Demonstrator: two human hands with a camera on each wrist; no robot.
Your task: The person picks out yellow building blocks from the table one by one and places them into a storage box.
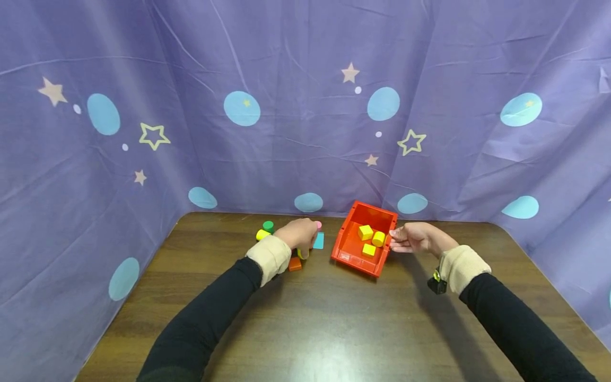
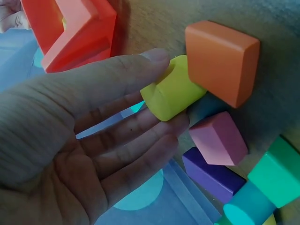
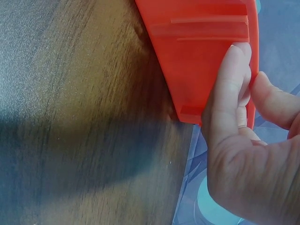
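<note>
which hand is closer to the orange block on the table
Left. The left hand is among the loose blocks, right beside the orange block. The right hand pinches the far wall of the red bin.

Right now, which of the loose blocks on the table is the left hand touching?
The yellow cylinder: the left hand's fingertips rest on it, while the orange block and pink block lie untouched beside it.
</note>
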